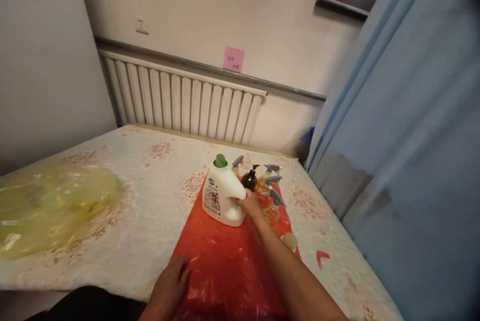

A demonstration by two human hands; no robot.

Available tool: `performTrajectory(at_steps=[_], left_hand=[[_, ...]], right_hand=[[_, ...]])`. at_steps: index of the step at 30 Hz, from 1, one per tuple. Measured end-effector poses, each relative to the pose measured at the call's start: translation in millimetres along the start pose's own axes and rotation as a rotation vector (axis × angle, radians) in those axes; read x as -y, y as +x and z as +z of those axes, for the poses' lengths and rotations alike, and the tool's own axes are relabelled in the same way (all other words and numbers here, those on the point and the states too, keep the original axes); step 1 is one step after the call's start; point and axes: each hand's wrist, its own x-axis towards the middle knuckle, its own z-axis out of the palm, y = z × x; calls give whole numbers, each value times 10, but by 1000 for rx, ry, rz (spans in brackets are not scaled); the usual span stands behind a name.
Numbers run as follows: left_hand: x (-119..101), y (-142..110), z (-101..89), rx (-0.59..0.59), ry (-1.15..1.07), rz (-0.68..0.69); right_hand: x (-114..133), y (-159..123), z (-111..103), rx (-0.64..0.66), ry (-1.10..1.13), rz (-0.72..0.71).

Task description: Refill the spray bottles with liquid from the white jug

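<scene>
A white detergent jug with a green spout stands upright on a red plastic bag spread over the bed or table. My right hand is closed around the jug's handle. Near the bag's left edge rests my left hand, its fingers bent; whether they pinch the plastic is hard to see. Just beyond my right hand are a dark pump bottle and several spray bottles with grey trigger heads. My forearm partly covers a pale cap or small container.
A crumpled yellow plastic bag lies at the left on the flowered cover. A red scrap lies at the right. Behind are a radiator and a wall; a blue curtain hangs along the right side.
</scene>
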Motion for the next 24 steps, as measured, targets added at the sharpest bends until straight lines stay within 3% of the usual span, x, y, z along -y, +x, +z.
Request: performTrajectory(at_steps=[7, 13, 24], left_hand=[[23, 30, -11, 26, -19, -3], [-12, 25, -19, 36, -9, -15], [-41, -34, -34, 51, -20, -22]], right_hand=[[249, -195, 123, -100, 137, 35], [308, -343, 149, -130, 237, 69], [356, -303, 191, -175, 307, 66]])
